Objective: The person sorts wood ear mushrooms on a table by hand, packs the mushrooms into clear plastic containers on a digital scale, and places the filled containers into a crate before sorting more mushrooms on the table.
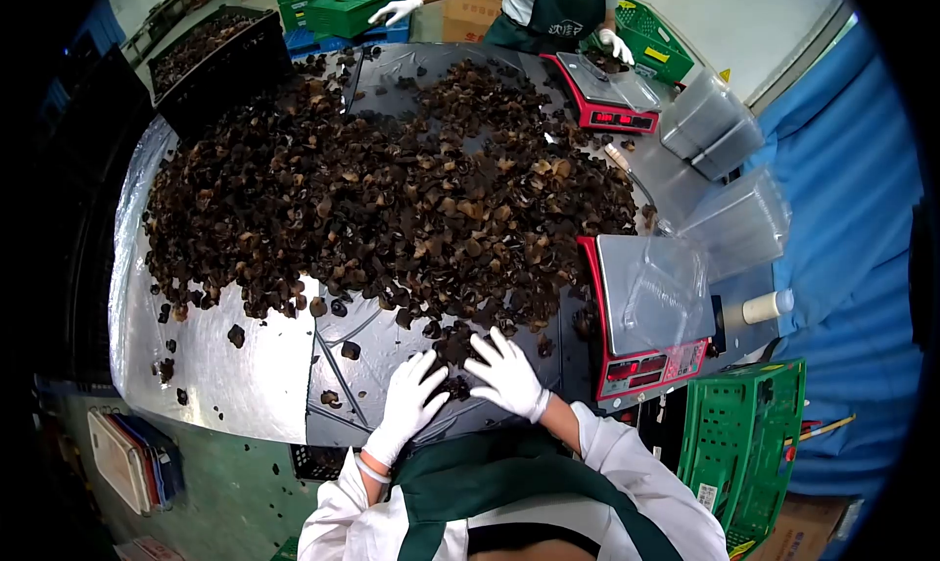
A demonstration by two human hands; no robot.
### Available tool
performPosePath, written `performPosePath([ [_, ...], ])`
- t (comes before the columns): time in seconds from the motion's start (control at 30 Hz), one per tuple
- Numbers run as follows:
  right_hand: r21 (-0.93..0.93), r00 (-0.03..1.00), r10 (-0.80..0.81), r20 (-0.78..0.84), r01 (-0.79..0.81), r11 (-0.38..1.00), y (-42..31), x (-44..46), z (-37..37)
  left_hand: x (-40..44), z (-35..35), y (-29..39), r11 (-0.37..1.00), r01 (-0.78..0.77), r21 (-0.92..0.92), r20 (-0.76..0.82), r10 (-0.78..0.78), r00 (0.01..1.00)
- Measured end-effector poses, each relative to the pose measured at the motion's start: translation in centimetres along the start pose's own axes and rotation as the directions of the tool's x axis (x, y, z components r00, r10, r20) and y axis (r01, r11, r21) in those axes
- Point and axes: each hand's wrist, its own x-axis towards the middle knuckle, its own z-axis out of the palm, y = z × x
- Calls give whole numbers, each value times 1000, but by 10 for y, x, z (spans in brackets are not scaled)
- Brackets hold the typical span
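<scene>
My left hand [407,404], in a white glove, lies at the table's near edge with its fingers stretched out and apart. Opposite it, my right hand [506,377], gloved the same way, has its fingers spread. Between the two is a small clump of dark wood ear mushrooms [454,350], which the fingertips border; neither hand is closed on any. Just beyond spreads a large heap of brown-black wood ear mushrooms [392,194]. What lies under my fingers is hidden.
To my right stands a red scale [607,297] with a clear plastic box [666,292] on it. Clear containers [736,220] and green crates [744,444] are beyond. Across the table, a gloved co-worker's hand [615,46] is at a second scale [605,91]. A black crate [215,67] stands far left.
</scene>
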Motion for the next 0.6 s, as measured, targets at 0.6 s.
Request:
performPosePath([
  [0.6,112,958,188,-215,-167,980,47,45,-9,41,16,-3,996,86,-19,-113,-88,990],
])
